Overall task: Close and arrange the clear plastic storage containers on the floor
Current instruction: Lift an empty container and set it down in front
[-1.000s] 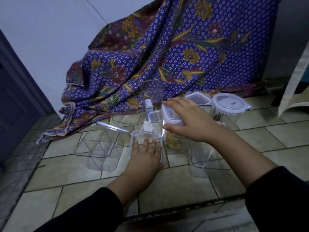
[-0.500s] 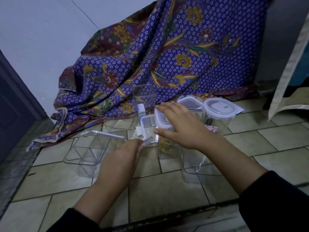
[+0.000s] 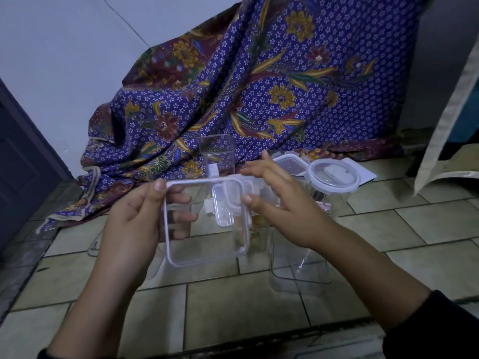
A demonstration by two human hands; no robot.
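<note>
Now the left hand is gripping a clear square lid by its left edge, holding it above the tiled floor, while the right hand is touching the lid's right rim with fingers spread open. Behind, a round-lidded container is standing closed.

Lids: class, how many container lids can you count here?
4: a large clear lid in the left hand; a small lid seen through it; a square lid behind the right hand; a round lid far right. Others may be hidden.
</note>
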